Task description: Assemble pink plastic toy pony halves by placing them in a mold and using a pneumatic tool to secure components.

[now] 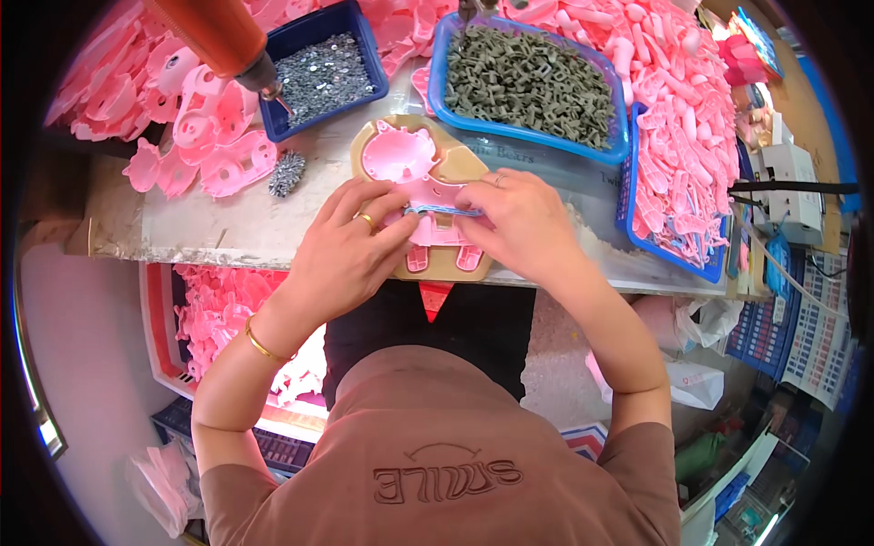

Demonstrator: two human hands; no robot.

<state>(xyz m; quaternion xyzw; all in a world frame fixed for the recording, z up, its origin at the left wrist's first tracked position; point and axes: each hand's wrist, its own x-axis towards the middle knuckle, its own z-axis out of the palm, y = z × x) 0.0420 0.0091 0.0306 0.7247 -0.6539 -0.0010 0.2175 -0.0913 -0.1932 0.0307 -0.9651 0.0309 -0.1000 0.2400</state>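
A pink plastic toy shell, with a round head part and two short legs, lies hollow side up in a tan holding block at the table's front edge. Across its middle runs a thin blue-and-white strand, perhaps wire. My left hand pinches the strand's left end near a small greyish bit, its fingers bent over the shell. At the other end my right hand grips the strand between thumb and fingers. My fingertips partly hide the shell's sides.
A dark blue tray of small screws and a blue tub of dark grey-green parts stand behind the block. An orange power screwdriver hangs at upper left. Pink parts heap around a blue basket at right. Screws cluster on a lump.
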